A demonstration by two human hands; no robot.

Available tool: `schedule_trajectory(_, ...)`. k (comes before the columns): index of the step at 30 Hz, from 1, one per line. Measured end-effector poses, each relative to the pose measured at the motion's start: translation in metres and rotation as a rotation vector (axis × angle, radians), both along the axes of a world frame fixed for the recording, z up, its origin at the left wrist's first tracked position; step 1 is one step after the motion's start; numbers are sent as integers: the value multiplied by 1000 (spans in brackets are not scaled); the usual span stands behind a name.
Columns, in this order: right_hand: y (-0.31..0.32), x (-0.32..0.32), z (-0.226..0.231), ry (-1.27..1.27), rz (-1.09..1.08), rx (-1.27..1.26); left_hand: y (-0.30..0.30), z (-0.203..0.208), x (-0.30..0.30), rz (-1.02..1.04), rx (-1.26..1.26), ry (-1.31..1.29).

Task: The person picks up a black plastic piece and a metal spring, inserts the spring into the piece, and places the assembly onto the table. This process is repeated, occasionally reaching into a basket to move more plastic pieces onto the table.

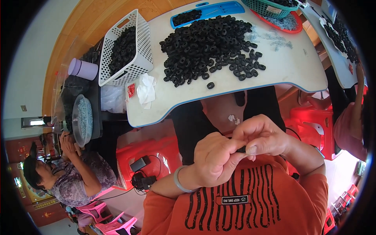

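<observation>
Left hand (pixel 213 156): lower centre of the frame, fingers curled in, fingertips pinching a small black ring part (pixel 241 149); a pale green bangle (pixel 180 180) sits on the wrist.
Right hand (pixel 263 137): just right of the left hand, touching it; thumb and forefinger closed narrowly on the same black ring part.
Black ring part: held between both hands, in front of the orange shirt, below the near desk edge; mostly hidden by the fingers.
Ring pile (pixel 211 49): one large heap on the white desk (pixel 293 66), upper centre; pieces too many to count. One single ring (pixel 210 85) lies apart, near the desk edge.
Baskets: one white basket (pixel 139 58) at upper left, holding black rings; one green basket (pixel 266 9) at the top edge.
Trays: one blue tray (pixel 219 8), one red tray (pixel 293 25).
Open room: bare desk surface right of the pile and along the near blue-trimmed edge.
Other person (pixel 74 176): lower left, seated, well apart.
</observation>
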State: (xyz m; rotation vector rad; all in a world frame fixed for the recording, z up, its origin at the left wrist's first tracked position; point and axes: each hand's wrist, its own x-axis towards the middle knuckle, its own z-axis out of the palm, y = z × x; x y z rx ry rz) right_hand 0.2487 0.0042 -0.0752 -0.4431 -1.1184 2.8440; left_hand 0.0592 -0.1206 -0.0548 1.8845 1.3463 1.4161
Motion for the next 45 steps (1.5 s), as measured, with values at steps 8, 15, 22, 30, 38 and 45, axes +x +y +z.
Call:
schedule_trajectory(8,-27,-24,-9,250,-242,3,-1,-5,-4,57,90,16)
schedule_trajectory(15,-23,-37,-9,291,-294,65,-2,-5,-23,63,-60,-140)
schedule_trajectory(22,31,-77,-46,-107,-599,1281,43,-10,-109,590,17,-105)
schedule_trajectory(30,53,-126,-81,-256,-583,1826,92,-22,-368,927,10,190)
schedule_trajectory(38,81,-98,-113,-322,-582,1830,99,-50,-145,691,66,320)
schedule_trajectory(45,86,-89,-91,-148,-767,1136,91,-82,-43,336,-61,251)
